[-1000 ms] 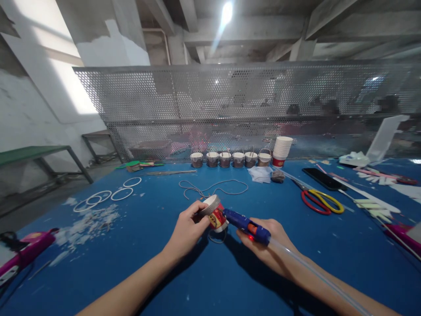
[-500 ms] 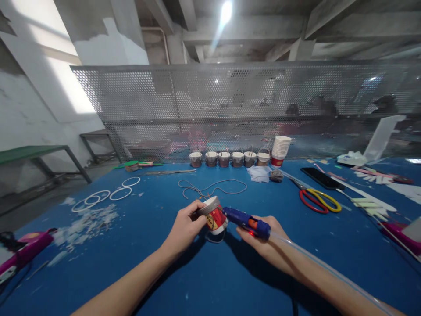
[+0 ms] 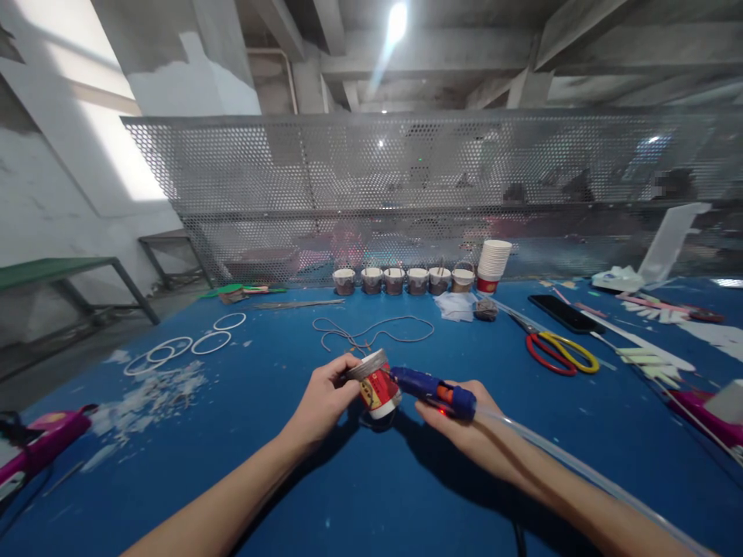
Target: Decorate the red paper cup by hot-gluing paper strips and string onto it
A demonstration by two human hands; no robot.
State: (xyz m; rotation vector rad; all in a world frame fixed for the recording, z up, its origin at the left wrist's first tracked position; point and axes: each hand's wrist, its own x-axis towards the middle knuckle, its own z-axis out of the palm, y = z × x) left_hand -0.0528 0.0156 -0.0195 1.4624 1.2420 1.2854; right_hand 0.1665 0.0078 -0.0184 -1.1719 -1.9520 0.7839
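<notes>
My left hand (image 3: 330,398) is closed round the rim side of a red and white paper cup (image 3: 378,388), which is tilted. Grey cord (image 3: 371,363) is wound round the cup below its rim, and a loose length hangs under it. In my right hand (image 3: 464,418) is a blue hot glue gun (image 3: 433,389), with a red light glowing near my fingers. Its nozzle points left and is at the cup's side, near the cord; whether it touches cannot be made out. A long clear glue stick (image 3: 557,452) runs from the gun's back along my right forearm.
On the blue table (image 3: 279,340) lies a loose cord (image 3: 400,319). Several cord-wrapped cups (image 3: 393,282) and a cup stack (image 3: 493,264) stand at the back. Scissors (image 3: 560,352) and a phone (image 3: 564,313) lie right; white rings (image 3: 212,342), scraps and a magenta power strip (image 3: 46,445) left.
The cup has turned slightly in my left hand, its printed side shifting a little. The glue gun stays beside it, moved barely to the left with the whole view.
</notes>
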